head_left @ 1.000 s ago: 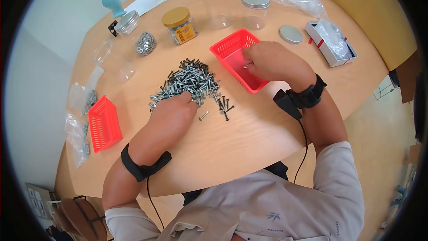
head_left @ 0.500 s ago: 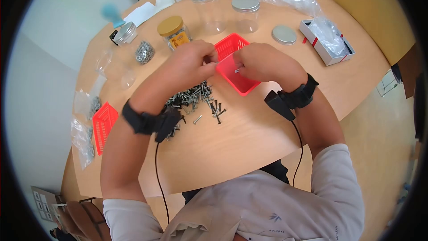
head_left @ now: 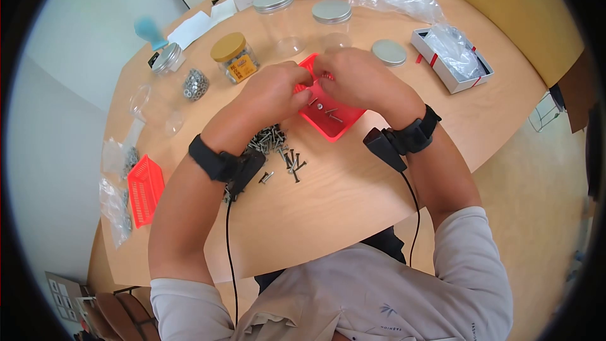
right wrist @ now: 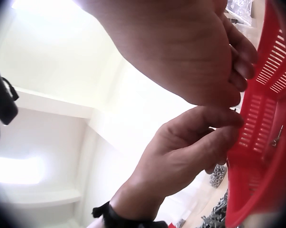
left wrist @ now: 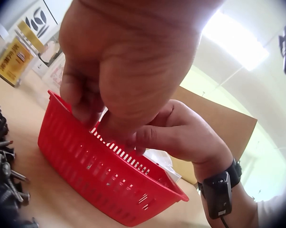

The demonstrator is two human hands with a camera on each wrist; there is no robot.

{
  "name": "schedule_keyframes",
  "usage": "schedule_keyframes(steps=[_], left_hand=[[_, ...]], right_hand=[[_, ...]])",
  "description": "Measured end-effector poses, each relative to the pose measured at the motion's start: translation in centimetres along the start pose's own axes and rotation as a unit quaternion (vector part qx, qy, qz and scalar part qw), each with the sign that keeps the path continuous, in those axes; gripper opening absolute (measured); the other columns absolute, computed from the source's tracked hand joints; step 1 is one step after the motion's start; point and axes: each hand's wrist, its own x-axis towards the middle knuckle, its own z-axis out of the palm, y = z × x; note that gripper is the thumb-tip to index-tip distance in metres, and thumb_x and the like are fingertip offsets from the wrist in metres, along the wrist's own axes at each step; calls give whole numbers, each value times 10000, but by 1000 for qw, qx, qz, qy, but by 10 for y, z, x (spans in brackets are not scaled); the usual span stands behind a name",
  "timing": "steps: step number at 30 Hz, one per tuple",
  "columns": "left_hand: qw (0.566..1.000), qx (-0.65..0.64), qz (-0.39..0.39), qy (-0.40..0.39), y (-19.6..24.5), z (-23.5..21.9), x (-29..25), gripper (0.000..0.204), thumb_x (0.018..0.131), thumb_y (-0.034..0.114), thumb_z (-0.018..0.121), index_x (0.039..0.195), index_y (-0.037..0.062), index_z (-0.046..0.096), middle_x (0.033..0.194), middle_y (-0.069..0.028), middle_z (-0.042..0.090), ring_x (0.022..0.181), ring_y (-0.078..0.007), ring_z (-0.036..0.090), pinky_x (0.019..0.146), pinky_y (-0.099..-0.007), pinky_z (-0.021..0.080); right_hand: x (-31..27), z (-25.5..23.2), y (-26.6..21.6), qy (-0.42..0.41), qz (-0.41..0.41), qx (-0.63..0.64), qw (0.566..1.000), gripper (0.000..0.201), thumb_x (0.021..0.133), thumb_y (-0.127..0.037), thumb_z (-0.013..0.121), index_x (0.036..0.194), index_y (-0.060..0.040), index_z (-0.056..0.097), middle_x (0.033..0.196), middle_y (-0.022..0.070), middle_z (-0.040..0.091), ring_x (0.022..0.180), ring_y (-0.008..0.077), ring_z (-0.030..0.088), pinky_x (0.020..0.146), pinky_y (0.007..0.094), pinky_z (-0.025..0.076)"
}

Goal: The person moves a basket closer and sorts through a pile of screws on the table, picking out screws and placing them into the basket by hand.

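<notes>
My left hand (head_left: pixel 271 95) reaches to the near left rim of a red plastic basket (head_left: pixel 331 131), its thumb and fingers bent together over the inside. Across from it my right hand (head_left: pixel 360 79) hangs over the far right part of the basket with curled fingers. The two hands' fingertips almost meet in the right wrist view. Whether either hand holds a screw I cannot tell. Several screws (head_left: pixel 332 113) lie on the basket floor. Beside the basket, partly hidden by my left forearm, is a pile of silver and black screws (head_left: pixel 273 139), with a few loose ones (head_left: pixel 293 163) nearby.
A second red basket (head_left: pixel 146 191) stands at the left beside plastic bags (head_left: pixel 113 211). Behind are a bundle of nuts (head_left: pixel 196 85), a gold-lidded jar (head_left: pixel 235 57), clear jars with silver lids (head_left: pixel 274 1), a loose lid (head_left: pixel 389 52) and a white box (head_left: pixel 451 60).
My left hand has gone from the screw pile up and right to the basket. My right hand has shifted toward the basket's far end, leaving screws on its floor in sight.
</notes>
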Motion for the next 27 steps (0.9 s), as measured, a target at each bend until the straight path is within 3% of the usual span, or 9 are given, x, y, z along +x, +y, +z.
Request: schedule_keyframes(steps=[3,7,12,15,17,19,21,23,27], left_hand=[[998,-33,-54,-20,26,-30,-30,217,881,94,694,1089,35,696,1023,-145,691,869,-307,696,784,-400,558],[992,-23,-90,-88,47,-38,-100,260,902,104,686,1155,43,683,1097,-131,683,939,-310,700,808,-396,565],[990,35,124,-62,65,-7,-144,324,899,81,657,1215,12,662,1318,-161,633,1244,-341,599,1023,-435,499],[985,23,148,-79,63,12,-147,343,933,108,598,1256,5,651,1396,-167,603,1327,-340,540,1108,-452,427],[986,32,145,-75,53,18,-148,338,950,120,569,1256,2,650,1389,-163,607,1329,-333,537,1115,-442,419],[987,42,138,-72,43,17,-148,337,966,131,539,1256,-1,648,1382,-159,611,1331,-326,535,1123,-432,411],[984,73,121,-108,34,7,-150,319,970,134,537,1234,-7,644,1350,-154,622,1304,-322,549,1114,-422,416],[988,74,116,-68,23,8,-154,281,969,129,544,1189,-3,658,1303,-145,638,1267,-314,570,1094,-416,433],[992,44,101,-63,12,5,-158,219,938,96,604,1124,14,685,1255,-128,661,1228,-293,593,1034,-413,475]], right_hand=[[1,14,14,97,-36,-11,995,197,868,-106,635,1032,-53,729,1092,133,692,1012,355,669,857,460,548],[1,16,19,11,-36,1,999,196,875,-91,622,1033,-26,717,1140,146,664,1048,361,652,892,456,539],[-9,2,25,-78,-44,-27,996,196,853,-59,607,1008,17,701,1126,164,667,1005,370,645,892,457,534],[-33,-23,29,-126,-89,-45,987,189,836,-38,604,990,37,682,1093,172,668,993,373,642,877,460,528],[-59,-38,20,-122,-121,-8,985,168,808,28,596,960,39,666,1017,177,663,971,379,642,847,466,530],[-87,-49,-7,-113,-50,12,992,184,762,53,626,924,11,702,956,193,659,979,397,647,863,460,543],[-111,-54,-23,-106,-58,-2,993,185,746,46,643,910,-19,699,911,155,660,930,369,660,802,446,555],[-132,-58,-34,-127,-107,-74,983,199,728,12,681,914,-57,697,889,108,658,856,325,662,719,417,559],[-150,-53,-92,-150,-193,-38,969,219,719,-56,706,937,-68,697,830,51,610,761,251,622,627,364,523]])
